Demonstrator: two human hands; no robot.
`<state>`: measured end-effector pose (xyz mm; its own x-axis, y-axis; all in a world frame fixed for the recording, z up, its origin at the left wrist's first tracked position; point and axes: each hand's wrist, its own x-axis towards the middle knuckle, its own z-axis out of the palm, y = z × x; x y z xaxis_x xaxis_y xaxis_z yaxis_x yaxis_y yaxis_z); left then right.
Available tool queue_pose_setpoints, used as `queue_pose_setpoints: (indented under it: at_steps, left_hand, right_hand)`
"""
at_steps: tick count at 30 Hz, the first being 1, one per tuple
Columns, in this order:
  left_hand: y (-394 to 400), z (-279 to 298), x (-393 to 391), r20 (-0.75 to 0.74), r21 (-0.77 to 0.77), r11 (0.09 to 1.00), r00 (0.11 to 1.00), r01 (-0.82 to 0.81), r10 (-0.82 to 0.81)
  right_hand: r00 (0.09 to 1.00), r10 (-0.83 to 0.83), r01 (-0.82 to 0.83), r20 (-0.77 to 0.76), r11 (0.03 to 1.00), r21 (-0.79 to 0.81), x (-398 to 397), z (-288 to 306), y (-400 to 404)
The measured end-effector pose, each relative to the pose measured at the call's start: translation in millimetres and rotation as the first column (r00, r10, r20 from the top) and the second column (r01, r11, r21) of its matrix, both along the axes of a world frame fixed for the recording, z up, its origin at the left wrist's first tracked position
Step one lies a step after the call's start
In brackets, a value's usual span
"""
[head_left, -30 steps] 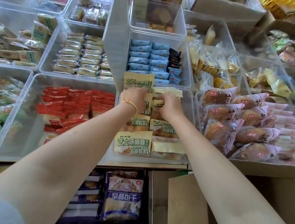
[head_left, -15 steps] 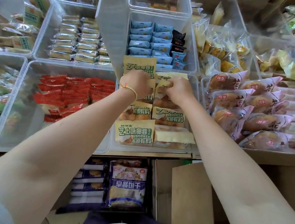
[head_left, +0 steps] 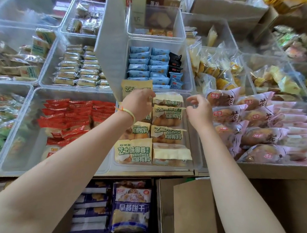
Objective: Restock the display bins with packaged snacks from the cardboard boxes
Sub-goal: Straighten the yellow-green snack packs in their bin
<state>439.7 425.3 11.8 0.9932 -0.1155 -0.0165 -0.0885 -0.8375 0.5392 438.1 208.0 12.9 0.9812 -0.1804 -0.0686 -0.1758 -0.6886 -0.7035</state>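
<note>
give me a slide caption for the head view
Both hands, left and right, hover over a clear bin of yellow bread packs, between red snacks and pink buns.

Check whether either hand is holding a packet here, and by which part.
The right hand holds nothing; its fingers hang loosely curled above the yellow bread packets. The left hand lies over the packets, but any grip is hidden.
</note>
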Motion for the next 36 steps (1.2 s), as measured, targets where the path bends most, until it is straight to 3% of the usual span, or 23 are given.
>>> queue_pose_setpoints:
  at_steps: [3, 8, 17, 21, 24, 27, 29, 32, 36]
  left_hand:
    - [-2, 1, 6, -0.121, 0.146, 0.988, 0.992, 0.052, -0.034]
    - [-2, 4, 9, -0.122, 0.243, 0.969, 0.992, 0.049, -0.02]
    - [-7, -5, 7, -0.065, 0.229, 0.972, 0.996, -0.045, 0.062]
    - [2, -8, 5, -0.055, 0.104, 0.994, 0.997, -0.045, 0.051]
    - [13, -2, 6, 0.094, 0.01, 0.988, 0.983, -0.157, 0.155]
    - [18, 2, 14, 0.161, -0.024, 0.977, 0.963, -0.214, 0.215]
    - [17, 5, 22, 0.104, 0.01, 0.986, 0.981, -0.166, 0.164]
    - [13, 8, 31, 0.023, 0.121, 0.988, 0.996, -0.093, 0.091]
    - [14, 7, 33, 0.001, 0.13, 0.987, 0.995, -0.095, 0.095]
  right_hand:
    - [0.988, 0.079, -0.073, -0.13, 0.996, 0.044, -2, -3, -3]
    - [0.97, 0.138, -0.122, -0.198, 0.988, 0.09, 4, -11, 7]
    - [0.968, 0.11, -0.077, -0.225, 0.986, 0.148, 8, -15, 8]
    - [0.97, 0.11, -0.103, -0.216, 0.994, 0.041, 12, -2, 1]
    - [0.997, 0.05, -0.05, -0.05, 0.999, -0.012, 21, 12, 4]
    - [0.991, 0.121, -0.11, 0.064, 0.982, -0.156, 32, 18, 21]
    - [0.964, 0.266, -0.26, -0.017, 0.922, -0.289, 41, 16, 36]
    - [0.888, 0.377, -0.46, -0.264, 0.738, -0.493, 52, 7, 52]
    - [0.928, 0.35, -0.332, -0.124, 0.632, -0.7, 64, 2, 53]
